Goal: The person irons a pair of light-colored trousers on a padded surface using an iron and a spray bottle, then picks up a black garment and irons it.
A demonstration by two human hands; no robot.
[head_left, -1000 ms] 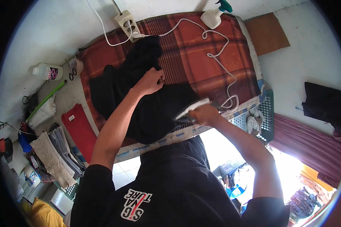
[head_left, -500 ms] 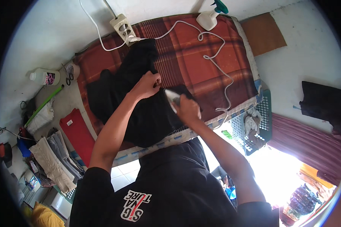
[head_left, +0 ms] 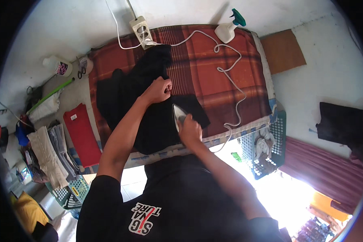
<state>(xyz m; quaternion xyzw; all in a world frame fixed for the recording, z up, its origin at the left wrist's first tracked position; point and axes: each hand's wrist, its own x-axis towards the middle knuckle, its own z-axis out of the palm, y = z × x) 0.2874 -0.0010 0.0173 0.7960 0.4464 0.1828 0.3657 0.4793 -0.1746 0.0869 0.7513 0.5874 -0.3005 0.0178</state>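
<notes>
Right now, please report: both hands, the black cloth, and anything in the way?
Right hand gripping iron over black cloth. Left hand at cloth's edge, grip unclear. Ahead of iron's tip: left hand, close; cord off to the right.

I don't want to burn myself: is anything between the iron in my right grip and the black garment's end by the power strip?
Yes: your left grip is over the black garment, just past the tip of the iron, between it and the end by the power strip. The white cord mostly lies to the right.
</notes>
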